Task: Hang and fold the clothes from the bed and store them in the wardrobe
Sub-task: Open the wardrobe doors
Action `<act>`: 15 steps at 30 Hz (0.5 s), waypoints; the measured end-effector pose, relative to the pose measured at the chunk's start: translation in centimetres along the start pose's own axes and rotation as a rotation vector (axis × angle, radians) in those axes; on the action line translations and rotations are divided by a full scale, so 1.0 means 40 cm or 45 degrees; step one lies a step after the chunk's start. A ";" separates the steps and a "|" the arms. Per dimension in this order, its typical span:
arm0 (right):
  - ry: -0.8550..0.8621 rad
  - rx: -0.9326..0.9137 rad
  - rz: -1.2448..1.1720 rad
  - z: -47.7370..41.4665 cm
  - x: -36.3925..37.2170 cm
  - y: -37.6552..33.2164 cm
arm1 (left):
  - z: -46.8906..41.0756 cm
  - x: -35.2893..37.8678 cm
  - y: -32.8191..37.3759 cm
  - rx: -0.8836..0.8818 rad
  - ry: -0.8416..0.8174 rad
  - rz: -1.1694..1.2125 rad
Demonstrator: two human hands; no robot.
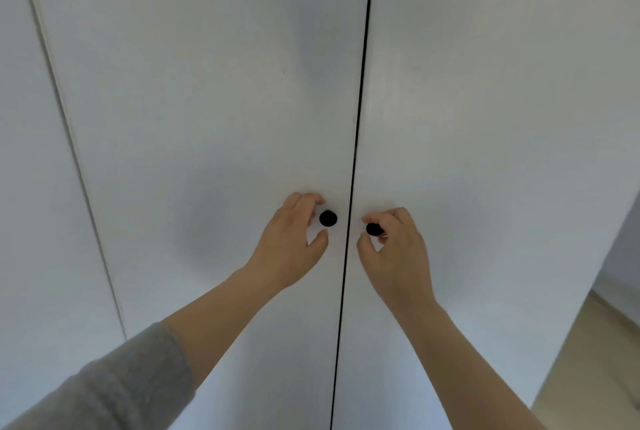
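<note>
The white wardrobe fills the view, its two doors closed and meeting at a dark seam (353,152). My left hand (294,242) curls round the black round knob (328,218) of the left door (207,118), fingers above and thumb below, with thin gaps showing. My right hand (394,249) pinches the black knob (374,229) of the right door (485,118), and its fingers cover part of the knob. No clothes or bed are in view.
Another white panel (31,187) adjoins the wardrobe on the left. At the lower right, past the wardrobe's side edge, a strip of beige floor (595,370) shows. A grey sleeve (114,391) covers my left upper forearm.
</note>
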State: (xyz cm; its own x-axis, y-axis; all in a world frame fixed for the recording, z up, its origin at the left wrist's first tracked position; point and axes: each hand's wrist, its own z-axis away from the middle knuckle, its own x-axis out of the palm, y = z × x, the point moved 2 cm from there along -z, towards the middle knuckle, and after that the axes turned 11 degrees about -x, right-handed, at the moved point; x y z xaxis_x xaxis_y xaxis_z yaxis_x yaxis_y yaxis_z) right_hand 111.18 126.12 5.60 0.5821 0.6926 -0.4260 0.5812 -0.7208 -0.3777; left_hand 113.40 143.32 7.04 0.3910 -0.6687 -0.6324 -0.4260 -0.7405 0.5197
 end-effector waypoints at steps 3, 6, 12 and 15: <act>0.002 0.050 0.038 0.004 -0.006 -0.019 | -0.002 -0.004 -0.012 0.043 -0.021 0.008; -0.001 0.117 0.053 0.008 -0.010 -0.034 | -0.006 -0.007 -0.016 0.053 -0.044 0.027; 0.028 0.156 0.068 0.043 -0.049 -0.067 | -0.011 -0.008 -0.013 0.049 -0.042 0.031; 0.021 0.166 0.053 0.069 -0.084 -0.084 | -0.009 -0.007 -0.011 0.043 -0.042 0.052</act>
State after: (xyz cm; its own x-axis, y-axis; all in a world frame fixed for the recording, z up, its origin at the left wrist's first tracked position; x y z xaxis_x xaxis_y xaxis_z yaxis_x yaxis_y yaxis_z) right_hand 105.68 126.14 6.03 0.6142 0.6613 -0.4306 0.4780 -0.7459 -0.4638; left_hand 113.79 143.80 7.22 0.3456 -0.6954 -0.6300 -0.4686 -0.7096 0.5262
